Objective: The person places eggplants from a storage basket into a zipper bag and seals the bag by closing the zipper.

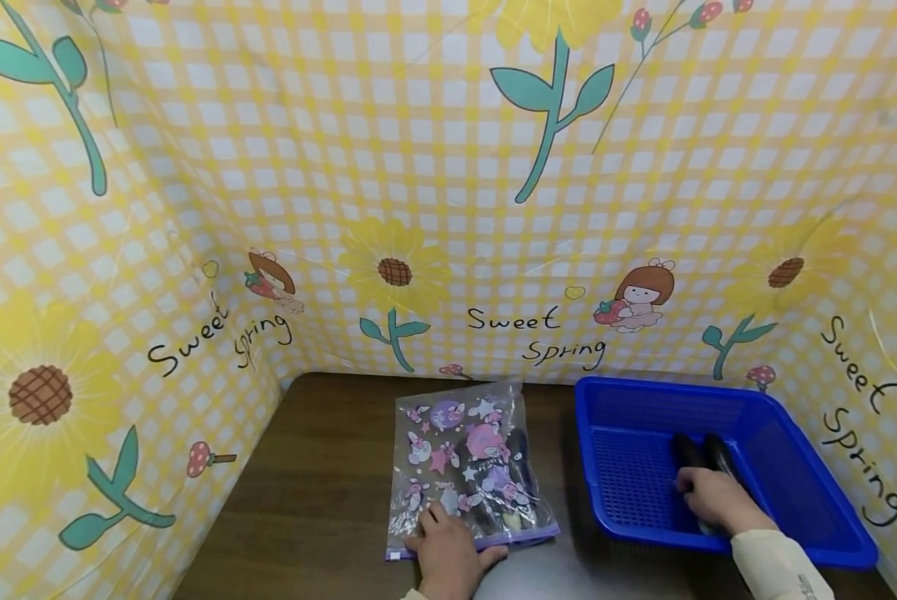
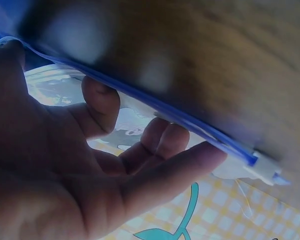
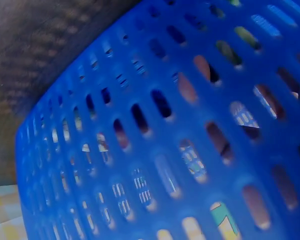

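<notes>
- where are your hands?
- left hand (image 1: pixel 446 554) is relaxed, touching the purple zip edge of a clear, cartoon-printed plastic bag (image 1: pixel 441 454) on the brown wooden table (image 1: pixel 298 483). my right hand (image 1: pixel 717 498) is at two long, dark, glossy vegetables (image 1: pixel 720 456) inside a blue plastic mesh basket (image 1: pixel 628 479).
- grasping one?
- can't tell.

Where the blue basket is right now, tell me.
In the head view, the blue basket stands at right on the table, beside the printed bag.
</notes>
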The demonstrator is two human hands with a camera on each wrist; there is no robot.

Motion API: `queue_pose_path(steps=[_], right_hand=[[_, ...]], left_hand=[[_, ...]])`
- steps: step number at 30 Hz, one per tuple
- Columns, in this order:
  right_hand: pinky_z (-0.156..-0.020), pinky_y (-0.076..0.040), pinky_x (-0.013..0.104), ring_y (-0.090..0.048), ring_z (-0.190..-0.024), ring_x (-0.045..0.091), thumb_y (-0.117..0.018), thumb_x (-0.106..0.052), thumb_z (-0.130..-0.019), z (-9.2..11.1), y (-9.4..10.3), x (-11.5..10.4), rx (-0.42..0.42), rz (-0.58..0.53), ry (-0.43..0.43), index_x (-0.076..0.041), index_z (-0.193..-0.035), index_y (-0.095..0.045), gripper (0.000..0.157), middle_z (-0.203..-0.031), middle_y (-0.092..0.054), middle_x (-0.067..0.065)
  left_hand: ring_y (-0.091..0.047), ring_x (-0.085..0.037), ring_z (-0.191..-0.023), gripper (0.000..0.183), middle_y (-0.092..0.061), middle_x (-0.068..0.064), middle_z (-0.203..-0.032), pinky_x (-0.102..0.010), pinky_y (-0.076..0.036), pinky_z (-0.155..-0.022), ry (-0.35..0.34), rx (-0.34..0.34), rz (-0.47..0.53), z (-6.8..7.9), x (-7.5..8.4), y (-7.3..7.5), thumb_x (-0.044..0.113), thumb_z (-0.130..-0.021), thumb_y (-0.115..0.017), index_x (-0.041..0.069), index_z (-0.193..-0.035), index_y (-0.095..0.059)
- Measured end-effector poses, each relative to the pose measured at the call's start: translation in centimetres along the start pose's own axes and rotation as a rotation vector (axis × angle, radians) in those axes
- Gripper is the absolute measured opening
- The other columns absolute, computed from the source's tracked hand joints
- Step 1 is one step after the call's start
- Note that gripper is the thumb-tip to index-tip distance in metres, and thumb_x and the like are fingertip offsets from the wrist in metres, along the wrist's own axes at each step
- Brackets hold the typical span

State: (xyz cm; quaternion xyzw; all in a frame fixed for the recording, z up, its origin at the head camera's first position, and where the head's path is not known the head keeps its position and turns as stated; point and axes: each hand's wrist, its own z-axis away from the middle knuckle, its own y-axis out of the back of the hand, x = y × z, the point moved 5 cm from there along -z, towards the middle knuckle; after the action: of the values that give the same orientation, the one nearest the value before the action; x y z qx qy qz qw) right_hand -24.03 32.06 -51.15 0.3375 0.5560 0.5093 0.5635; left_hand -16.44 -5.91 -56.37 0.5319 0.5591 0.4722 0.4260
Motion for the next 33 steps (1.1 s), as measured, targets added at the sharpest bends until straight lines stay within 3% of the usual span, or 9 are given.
queue_pose_path(steps=[6, 9, 11, 13, 17, 19, 23, 28, 33], right_hand=[[-0.063, -0.044, 0.044, -0.051, -0.067, 0.022, -0.058, -0.002, -0.08, 0.1, 0.6, -0.8, 0.064, 0.028, 0.027, -0.009, -0.088, -0.061, 0.011, -0.073, -0.057, 0.002], [-0.059, -0.043, 0.043, -0.051, -0.061, 0.022, -0.058, -0.002, -0.082, 0.2, 1.0, -1.4, 0.068, 0.006, 0.024, -0.006, -0.11, -0.062, 0.029, -0.066, -0.056, 0.002], [-0.053, -0.041, 0.04, -0.049, -0.053, 0.02, -0.057, -0.002, -0.083, 0.3, 1.1, -1.9, 0.075, -0.016, 0.02, -0.003, -0.129, -0.052, 0.047, -0.058, -0.052, 0.002], [-0.049, -0.037, 0.035, -0.044, -0.046, 0.016, -0.057, -0.004, -0.084, 0.4, 1.2, -2.1, 0.073, -0.044, 0.001, 0.002, -0.142, -0.033, 0.064, -0.052, -0.046, 0.0], [-0.052, -0.04, 0.039, -0.051, -0.051, 0.022, -0.058, -0.008, -0.084, 0.5, 1.4, -2.2, 0.088, -0.058, -0.054, 0.01, -0.144, -0.011, 0.079, -0.061, -0.053, 0.009], [-0.06, -0.044, 0.045, -0.058, -0.067, 0.034, -0.058, -0.01, -0.083, 0.5, 1.5, -2.1, 0.099, -0.067, -0.089, 0.015, -0.142, -0.01, 0.08, -0.08, -0.057, 0.026], [-0.073, -0.042, 0.056, -0.05, -0.093, 0.053, -0.055, -0.01, -0.079, 0.4, 1.8, -2.2, 0.14, -0.092, -0.132, 0.021, -0.134, -0.023, 0.071, -0.114, -0.036, 0.047], [-0.06, -0.042, 0.046, -0.051, -0.071, 0.037, -0.057, -0.012, -0.079, 0.5, 1.9, -2.6, 0.18, -0.158, -0.144, 0.012, -0.129, -0.033, 0.06, -0.101, -0.042, 0.037], [-0.044, -0.036, 0.036, -0.046, -0.05, 0.023, -0.059, -0.012, -0.081, 0.7, 1.7, -3.6, 0.162, -0.207, -0.107, 0.001, -0.129, -0.028, 0.058, -0.07, -0.051, 0.014]], left_hand=[[-0.043, -0.038, -0.082, 0.096, -0.041, -0.023, -0.089, -0.073, -0.038, -0.067, -0.013, 0.022, -0.022, 0.0, 0.1, 0.0, 0.087, -0.053, -0.052, -0.004, -0.08, -0.066], [-0.042, -0.038, -0.081, 0.095, -0.04, -0.022, -0.086, -0.072, -0.038, -0.065, -0.037, 0.015, -0.017, 0.1, 0.0, 0.0, 0.087, -0.054, -0.051, -0.004, -0.079, -0.065], [-0.042, -0.037, -0.08, 0.093, -0.04, -0.021, -0.085, -0.07, -0.04, -0.063, -0.061, 0.023, -0.004, 0.1, -0.1, 0.1, 0.086, -0.055, -0.051, -0.003, -0.078, -0.064], [-0.043, -0.036, -0.079, 0.09, -0.04, -0.02, -0.084, -0.068, -0.041, -0.06, -0.083, 0.027, 0.016, 0.2, -0.3, 0.2, 0.085, -0.055, -0.053, -0.001, -0.077, -0.062], [-0.044, -0.037, -0.082, 0.083, -0.042, -0.019, -0.088, -0.062, -0.043, -0.058, -0.114, 0.007, 0.074, 0.4, -0.9, 0.6, 0.081, -0.056, -0.059, 0.001, -0.082, -0.061], [-0.044, -0.037, -0.084, 0.083, -0.043, -0.02, -0.091, -0.059, -0.043, -0.057, -0.131, -0.014, 0.085, 0.5, -1.1, 0.4, 0.08, -0.057, -0.06, 0.002, -0.086, -0.061], [-0.045, -0.036, -0.084, 0.083, -0.043, -0.02, -0.092, -0.05, -0.044, -0.052, -0.18, -0.03, 0.095, 0.3, -1.6, 0.2, 0.077, -0.058, -0.062, 0.002, -0.091, -0.062], [-0.046, -0.034, -0.079, 0.072, -0.044, -0.018, -0.088, -0.04, -0.043, -0.044, -0.267, 0.035, 0.14, 0.2, -2.1, 0.6, 0.066, -0.058, -0.072, 0.001, -0.086, -0.062], [-0.049, -0.032, -0.078, 0.058, -0.05, -0.018, -0.09, -0.039, -0.045, -0.046, -0.336, 0.031, 0.162, 0.0, -2.8, 1.0, 0.049, -0.063, -0.079, 0.002, -0.09, -0.059]])
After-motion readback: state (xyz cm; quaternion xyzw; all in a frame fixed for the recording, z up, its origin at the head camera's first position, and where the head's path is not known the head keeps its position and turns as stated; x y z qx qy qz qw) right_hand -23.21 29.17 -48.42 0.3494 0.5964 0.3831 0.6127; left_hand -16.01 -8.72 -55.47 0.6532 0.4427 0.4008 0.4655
